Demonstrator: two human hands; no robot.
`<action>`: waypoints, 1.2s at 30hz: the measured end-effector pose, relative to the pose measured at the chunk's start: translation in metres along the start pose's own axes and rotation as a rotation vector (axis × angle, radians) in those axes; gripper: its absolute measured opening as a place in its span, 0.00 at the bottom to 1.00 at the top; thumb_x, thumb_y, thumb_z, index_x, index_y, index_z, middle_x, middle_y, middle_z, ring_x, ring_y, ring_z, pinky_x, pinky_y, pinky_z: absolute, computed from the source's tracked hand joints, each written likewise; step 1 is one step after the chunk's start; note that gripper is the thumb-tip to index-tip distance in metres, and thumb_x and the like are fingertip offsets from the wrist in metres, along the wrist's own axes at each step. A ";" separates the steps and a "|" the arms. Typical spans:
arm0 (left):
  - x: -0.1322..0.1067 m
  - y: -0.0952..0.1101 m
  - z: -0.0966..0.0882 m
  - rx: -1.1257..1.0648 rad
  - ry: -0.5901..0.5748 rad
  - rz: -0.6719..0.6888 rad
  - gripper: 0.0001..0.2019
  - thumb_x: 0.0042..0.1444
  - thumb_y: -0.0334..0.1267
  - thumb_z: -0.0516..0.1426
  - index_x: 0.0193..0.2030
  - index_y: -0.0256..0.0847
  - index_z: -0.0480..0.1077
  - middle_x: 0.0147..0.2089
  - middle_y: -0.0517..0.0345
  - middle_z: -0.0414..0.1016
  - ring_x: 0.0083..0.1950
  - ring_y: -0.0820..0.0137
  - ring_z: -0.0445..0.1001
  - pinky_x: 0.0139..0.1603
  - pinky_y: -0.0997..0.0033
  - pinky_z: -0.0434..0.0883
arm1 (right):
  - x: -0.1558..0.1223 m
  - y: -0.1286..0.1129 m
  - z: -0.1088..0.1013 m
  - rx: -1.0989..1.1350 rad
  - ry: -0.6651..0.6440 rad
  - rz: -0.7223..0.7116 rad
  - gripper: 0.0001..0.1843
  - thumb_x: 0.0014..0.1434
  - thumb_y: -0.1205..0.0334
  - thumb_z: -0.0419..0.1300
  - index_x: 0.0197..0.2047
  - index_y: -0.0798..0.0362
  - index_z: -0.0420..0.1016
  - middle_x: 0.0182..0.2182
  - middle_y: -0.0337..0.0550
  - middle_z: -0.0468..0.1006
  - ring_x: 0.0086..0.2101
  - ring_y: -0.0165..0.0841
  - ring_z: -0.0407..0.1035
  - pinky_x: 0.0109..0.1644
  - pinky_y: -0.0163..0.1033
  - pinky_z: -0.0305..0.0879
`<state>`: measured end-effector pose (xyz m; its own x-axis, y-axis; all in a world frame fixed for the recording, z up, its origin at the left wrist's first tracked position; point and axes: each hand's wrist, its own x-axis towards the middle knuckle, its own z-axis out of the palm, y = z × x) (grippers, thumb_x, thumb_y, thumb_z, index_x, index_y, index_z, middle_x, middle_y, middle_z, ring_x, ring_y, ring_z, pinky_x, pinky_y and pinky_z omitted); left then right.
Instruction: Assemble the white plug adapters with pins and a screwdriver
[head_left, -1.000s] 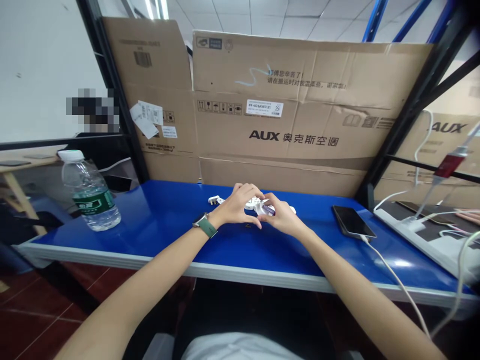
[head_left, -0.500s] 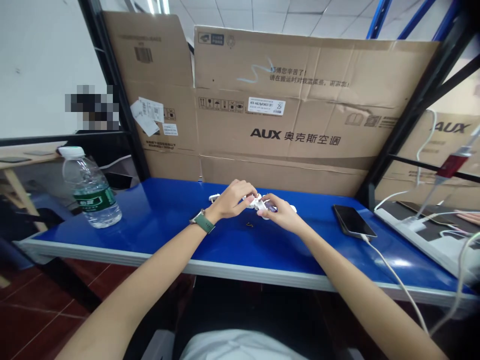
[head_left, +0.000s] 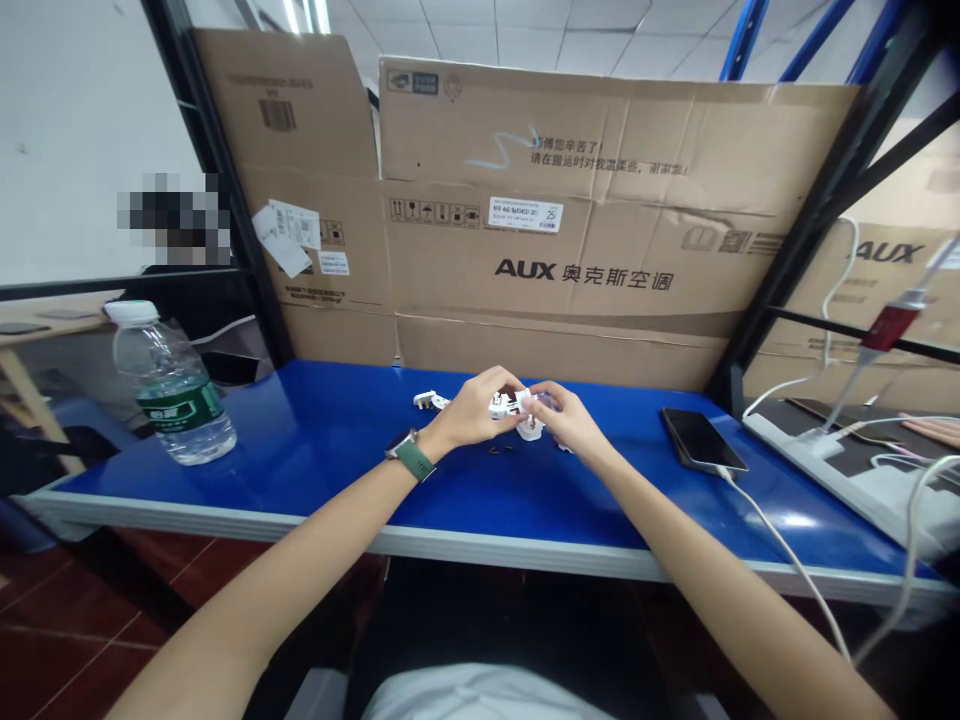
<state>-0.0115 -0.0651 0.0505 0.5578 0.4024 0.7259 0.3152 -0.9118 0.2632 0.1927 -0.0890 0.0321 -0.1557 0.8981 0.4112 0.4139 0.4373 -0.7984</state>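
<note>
Our left hand (head_left: pixel 469 415) and right hand (head_left: pixel 571 425) have drawn slightly apart, each pinching the white plug (head_left: pixel 517 408). Two screws (head_left: pixel 493 451) now lie uncovered on the table (head_left: pixel 315 450), so we judge the plug work unfinished.

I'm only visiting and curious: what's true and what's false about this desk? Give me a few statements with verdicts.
1. The left hand and right hand both hold a small white plastic part at the blue table. True.
2. The clear plastic water bottle lies on its side. False: it stands upright, capped.
3. The black phone has a white cable running from it. True.
4. The green-strapped watch sits on the right wrist. False: it is on the left wrist.
</note>
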 end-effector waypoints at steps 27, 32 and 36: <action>-0.010 -0.046 -0.023 0.235 -0.324 -0.159 0.09 0.57 0.44 0.61 0.41 0.43 0.76 0.43 0.54 0.79 0.45 0.61 0.77 0.47 0.64 0.70 | -0.006 -0.008 -0.045 -0.343 -0.513 -0.222 0.19 0.56 0.50 0.68 0.50 0.47 0.80 0.41 0.40 0.82 0.38 0.37 0.73 0.43 0.38 0.65; -0.013 -0.052 -0.028 0.383 -0.448 -0.228 0.09 0.55 0.46 0.62 0.38 0.45 0.77 0.40 0.56 0.82 0.43 0.61 0.78 0.44 0.67 0.66 | -0.004 0.002 -0.045 -0.493 -0.566 -0.184 0.19 0.45 0.52 0.75 0.42 0.47 0.83 0.40 0.42 0.82 0.40 0.41 0.73 0.43 0.40 0.65; -0.019 -0.060 -0.035 0.530 -0.436 -0.327 0.07 0.51 0.44 0.62 0.35 0.45 0.75 0.35 0.56 0.81 0.40 0.60 0.78 0.46 0.64 0.65 | 0.002 0.017 -0.045 -0.627 -0.509 -0.099 0.21 0.43 0.54 0.77 0.42 0.47 0.83 0.43 0.46 0.81 0.42 0.44 0.73 0.40 0.39 0.65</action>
<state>-0.0676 -0.0206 0.0429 0.5906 0.7418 0.3176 0.7819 -0.6233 0.0019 0.2403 -0.0822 0.0391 -0.5442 0.8334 0.0967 0.7785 0.5445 -0.3121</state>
